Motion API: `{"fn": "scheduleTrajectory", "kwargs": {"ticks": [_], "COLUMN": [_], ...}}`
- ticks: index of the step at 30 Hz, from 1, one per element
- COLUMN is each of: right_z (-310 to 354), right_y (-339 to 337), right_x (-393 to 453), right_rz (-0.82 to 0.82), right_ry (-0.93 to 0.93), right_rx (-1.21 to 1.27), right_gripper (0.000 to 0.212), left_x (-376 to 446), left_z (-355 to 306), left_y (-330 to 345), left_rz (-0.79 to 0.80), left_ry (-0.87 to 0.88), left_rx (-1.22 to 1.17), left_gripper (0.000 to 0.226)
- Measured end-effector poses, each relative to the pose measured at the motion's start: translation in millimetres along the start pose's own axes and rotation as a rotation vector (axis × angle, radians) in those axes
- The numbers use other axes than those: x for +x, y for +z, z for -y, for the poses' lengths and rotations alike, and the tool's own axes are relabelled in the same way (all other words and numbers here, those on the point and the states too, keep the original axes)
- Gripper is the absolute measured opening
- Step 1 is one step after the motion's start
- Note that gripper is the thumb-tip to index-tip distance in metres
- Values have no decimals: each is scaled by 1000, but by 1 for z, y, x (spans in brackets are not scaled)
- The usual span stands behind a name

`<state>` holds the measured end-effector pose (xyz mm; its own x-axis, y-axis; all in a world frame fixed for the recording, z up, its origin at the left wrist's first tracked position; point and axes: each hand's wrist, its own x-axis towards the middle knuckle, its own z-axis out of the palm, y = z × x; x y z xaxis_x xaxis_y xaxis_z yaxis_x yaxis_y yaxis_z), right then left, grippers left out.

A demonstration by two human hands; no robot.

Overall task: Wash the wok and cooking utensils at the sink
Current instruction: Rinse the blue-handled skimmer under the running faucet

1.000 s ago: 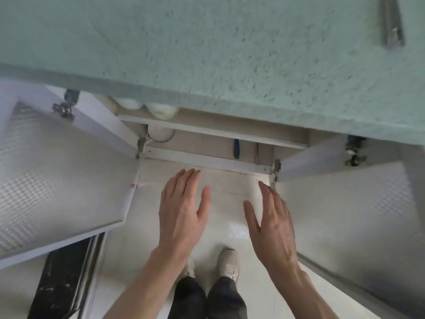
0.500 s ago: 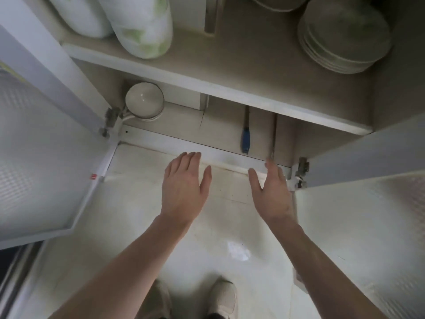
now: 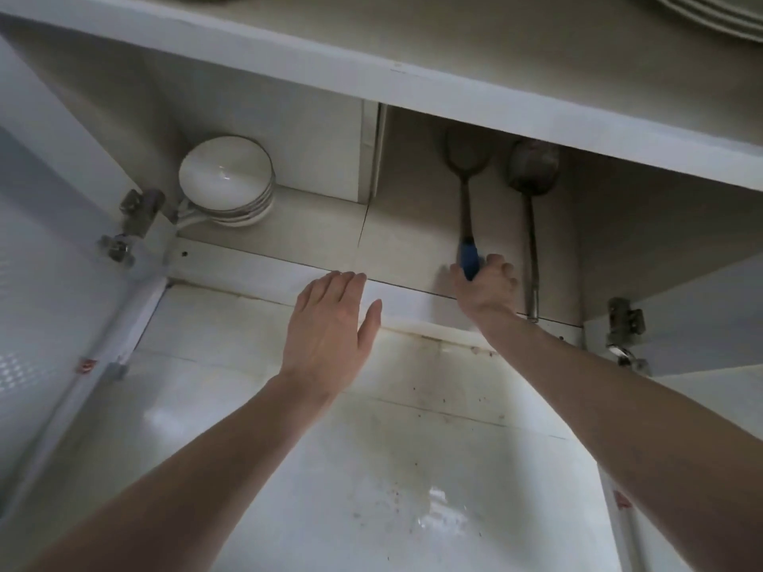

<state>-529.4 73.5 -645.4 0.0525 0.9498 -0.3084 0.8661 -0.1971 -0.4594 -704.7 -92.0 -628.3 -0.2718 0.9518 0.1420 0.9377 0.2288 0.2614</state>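
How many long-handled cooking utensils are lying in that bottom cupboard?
2. The blue-handled spatula lies left, its handle gripped by the right hand; the metal ladle lies just right of it. Others may be hidden deeper inside.

Two long-handled utensils (image 3: 465, 187) (image 3: 532, 225), one stack of bowls (image 3: 226, 179), two hands (image 3: 328, 328) (image 3: 483, 282), two open cupboard doors (image 3: 49, 282) (image 3: 702, 315).

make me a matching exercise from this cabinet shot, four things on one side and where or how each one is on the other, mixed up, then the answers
Things
1. stack of white bowls
2. blue-handled utensil
3. all-metal utensil
4. left hand

Place or state
A. gripped at its handle by the right hand
B. open and flat, in front of the cabinet's bottom edge
C. lying untouched, to the right of the held one
D. in the back left corner of the lower shelf

Pairs: 1-D, 2-A, 3-C, 4-B
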Motion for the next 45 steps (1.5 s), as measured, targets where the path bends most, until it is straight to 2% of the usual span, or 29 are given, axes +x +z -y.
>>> {"fn": "scheduleTrajectory", "kwargs": {"ticks": [5, 10, 16, 20, 23, 25, 28, 31, 36, 39, 45], "right_z": [0, -9, -15, -12, -12, -11, -5, 8, 39, 62, 110], "right_y": [13, 9, -21, -73, -113, -134, -163, -195, -251, -286, -379], "right_x": [23, 4, -73, -150, -206, -236, -272, -298, -327, -344, -383], "right_rz": [28, 54, 109, 173, 252, 317, 425, 530, 672, 679, 574], "right_ry": [-100, -160, -133, -124, -178, -204, -258, -389, -658, -701, -582], "right_rx": [-14, 217, 293, 245, 195, 151, 129, 52, -114, -187, -137], "right_gripper": [44, 18, 19, 17, 15, 13, 11, 15, 31, 37, 42], "left_x": [8, 1, -21, -39, -55, -63, -74, -74, -70, -73, -70], "left_z": [7, 11, -13, -42, -63, -74, -85, -95, -94, -90, -115], "left_y": [5, -6, -50, -104, -152, -177, -217, -260, -318, -357, -456], "left_rz": [-4, -19, 53, 304, 430, 454, 473, 427, 383, 336, 274], "left_ry": [-5, -33, -112, -298, -538, -702, -856, -1024, -1439, -1512, -1499], "left_rx": [-18, -38, -123, -244, -486, -676, -888, -1053, -1319, -1445, -1621], "left_gripper": [54, 51, 52, 54, 52, 48, 45, 40, 33, 24, 24]}}
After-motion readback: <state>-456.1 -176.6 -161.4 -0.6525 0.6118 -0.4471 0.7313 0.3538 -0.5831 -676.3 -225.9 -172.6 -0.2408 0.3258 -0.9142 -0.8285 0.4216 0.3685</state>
